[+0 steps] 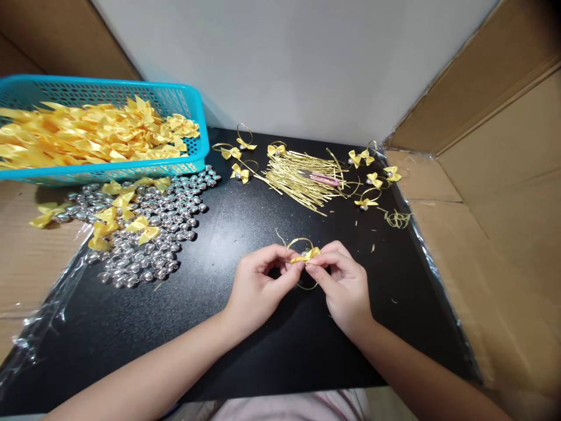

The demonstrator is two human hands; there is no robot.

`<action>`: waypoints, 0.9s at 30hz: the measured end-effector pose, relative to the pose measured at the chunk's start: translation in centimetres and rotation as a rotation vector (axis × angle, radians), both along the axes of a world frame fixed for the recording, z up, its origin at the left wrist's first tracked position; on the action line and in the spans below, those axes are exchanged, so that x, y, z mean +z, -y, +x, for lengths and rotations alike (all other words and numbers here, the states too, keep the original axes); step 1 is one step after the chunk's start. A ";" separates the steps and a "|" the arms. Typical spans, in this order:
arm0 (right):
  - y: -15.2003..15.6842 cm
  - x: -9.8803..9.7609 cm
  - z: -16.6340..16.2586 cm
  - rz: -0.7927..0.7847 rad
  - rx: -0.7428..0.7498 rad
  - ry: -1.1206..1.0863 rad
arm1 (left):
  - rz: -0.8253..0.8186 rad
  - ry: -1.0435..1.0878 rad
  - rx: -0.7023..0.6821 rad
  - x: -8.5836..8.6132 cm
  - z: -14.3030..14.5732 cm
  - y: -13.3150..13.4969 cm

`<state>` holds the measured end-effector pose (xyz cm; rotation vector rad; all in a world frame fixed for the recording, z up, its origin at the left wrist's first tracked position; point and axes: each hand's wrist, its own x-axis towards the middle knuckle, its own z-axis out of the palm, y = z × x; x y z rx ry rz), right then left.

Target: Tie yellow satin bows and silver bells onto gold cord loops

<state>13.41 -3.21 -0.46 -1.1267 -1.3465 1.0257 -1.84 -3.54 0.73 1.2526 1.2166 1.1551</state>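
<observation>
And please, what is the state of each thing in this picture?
Left hand, pinching the held bow.
Right hand, pinching it too.
Held bow, already formed, gripped by both hands.
Blue basket, upright, heaped with yellow bows.
Silver beads, loose, spread out, some loose bows on them.
Gold ties, mostly straight, loosely piled.
Pink-handled cutter, lying on the gold ties, open or shut unclear.
Thin strands, tangled.

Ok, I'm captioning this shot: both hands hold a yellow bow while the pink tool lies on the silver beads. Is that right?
Not quite: the pink tool lies on the gold strips, not on the silver beads, as the head view shows. The left hand and right hand do hold a yellow bow.
</observation>
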 end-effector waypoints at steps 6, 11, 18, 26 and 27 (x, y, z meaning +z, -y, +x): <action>0.2 0.2 0.1 0.113 -0.032 0.039 | 0.012 -0.015 0.047 0.1 0.1 -0.1; 0.0 0.6 0.4 0.137 -0.016 -0.037 | -0.019 -0.010 0.043 0.0 0.1 -0.2; 0.1 0.8 0.0 0.075 0.021 -0.165 | -0.040 0.050 -0.010 0.2 0.0 -0.2; 0.2 0.9 0.0 0.043 0.017 -0.165 | -0.041 0.035 -0.035 -0.2 0.1 -0.3; 0.2 0.9 0.0 0.035 0.015 -0.174 | -0.043 0.040 -0.033 -0.2 0.1 -0.3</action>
